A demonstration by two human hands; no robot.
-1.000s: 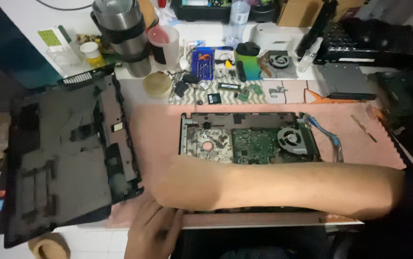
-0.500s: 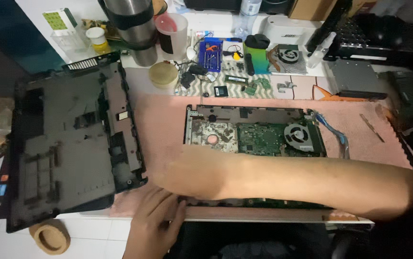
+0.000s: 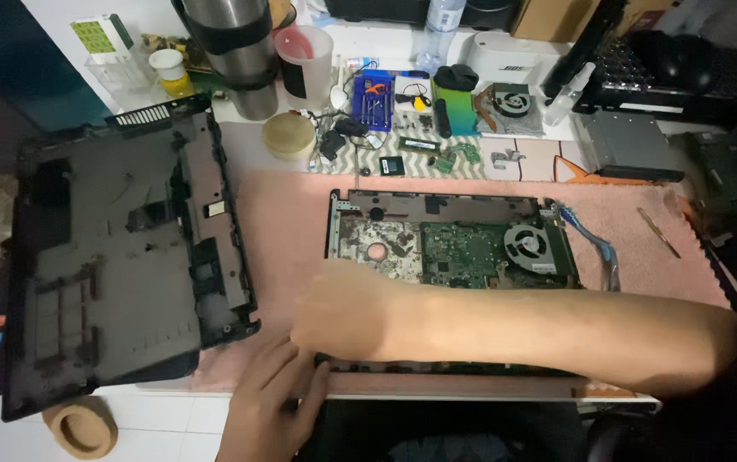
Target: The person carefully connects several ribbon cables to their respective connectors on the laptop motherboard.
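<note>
The right hand (image 3: pixel 343 312) reaches across with the forearm flat, resting on the near left corner of one opened laptop (image 3: pixel 454 248); its grip I cannot tell. The left hand (image 3: pixel 274 402), at 7 o'clock from it, touches the same edge with fingers loosely spread. One black cover (image 3: pixel 120 265) lies at 9 o'clock.

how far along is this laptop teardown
Done: the black bottom cover is off and lies to the left, and the opened laptop base shows its green board and fan. In hand: the right hand and left hand meet at the base's front left corner. Left: board and fan are not yet removed.
</note>
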